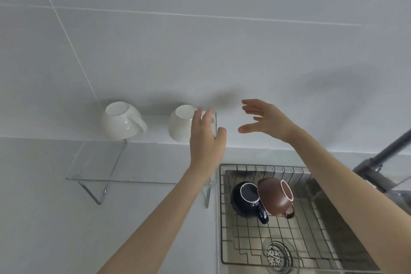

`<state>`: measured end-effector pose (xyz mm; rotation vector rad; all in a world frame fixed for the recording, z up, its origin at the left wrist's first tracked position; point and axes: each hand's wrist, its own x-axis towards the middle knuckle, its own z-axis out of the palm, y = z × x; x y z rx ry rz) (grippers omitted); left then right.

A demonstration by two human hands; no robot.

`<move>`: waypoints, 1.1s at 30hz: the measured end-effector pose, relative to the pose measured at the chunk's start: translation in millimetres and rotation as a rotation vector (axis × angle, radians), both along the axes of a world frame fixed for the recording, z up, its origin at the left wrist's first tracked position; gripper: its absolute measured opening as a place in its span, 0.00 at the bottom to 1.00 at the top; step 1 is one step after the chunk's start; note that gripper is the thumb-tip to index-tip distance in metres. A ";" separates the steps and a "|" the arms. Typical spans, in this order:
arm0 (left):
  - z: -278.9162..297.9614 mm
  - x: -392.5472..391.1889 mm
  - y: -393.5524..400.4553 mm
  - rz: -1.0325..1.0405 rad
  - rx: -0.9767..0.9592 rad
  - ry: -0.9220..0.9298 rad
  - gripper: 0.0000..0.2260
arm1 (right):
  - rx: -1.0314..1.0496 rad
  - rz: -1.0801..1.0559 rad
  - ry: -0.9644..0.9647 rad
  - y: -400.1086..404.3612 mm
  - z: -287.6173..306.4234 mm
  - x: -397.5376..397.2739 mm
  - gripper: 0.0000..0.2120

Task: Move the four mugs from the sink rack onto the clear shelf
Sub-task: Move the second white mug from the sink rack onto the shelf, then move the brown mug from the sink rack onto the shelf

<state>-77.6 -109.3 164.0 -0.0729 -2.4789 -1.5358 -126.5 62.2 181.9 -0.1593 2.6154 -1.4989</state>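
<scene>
Two white mugs stand upside down on the clear shelf (100,162): one at the left (120,121), one at the right end (180,124). My left hand (205,138) is raised just in front of the right white mug, fingers apart, holding nothing. My right hand (266,120) hovers to the right of the shelf with fingers spread and empty. Below, on the wire sink rack (255,240), a dark blue mug (246,199) sits upside down and a brown mug (275,196) leans tilted against it.
The steel sink (322,218) holds the rack, with a round drain (278,256) near the front. A dark faucet (382,162) juts in from the right. Grey tiled wall fills the view behind the shelf, whose metal brackets (100,193) hang below it.
</scene>
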 end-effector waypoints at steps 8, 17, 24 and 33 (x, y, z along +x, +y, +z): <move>-52.9 31.8 93.4 -0.407 -0.175 -0.170 0.23 | -0.031 -0.241 -0.182 110.8 -83.4 82.5 0.33; -139.3 31.5 122.2 -0.612 -0.525 -0.498 0.40 | -0.149 -0.326 -0.435 143.7 -196.1 126.3 0.45; -161.2 29.6 132.1 -0.555 -0.630 -0.393 0.44 | -0.315 -0.373 -0.393 126.7 -215.2 120.4 0.34; -140.8 27.0 121.4 -0.576 -0.672 -0.331 0.43 | -0.252 -0.472 -0.263 110.2 -179.5 125.0 0.28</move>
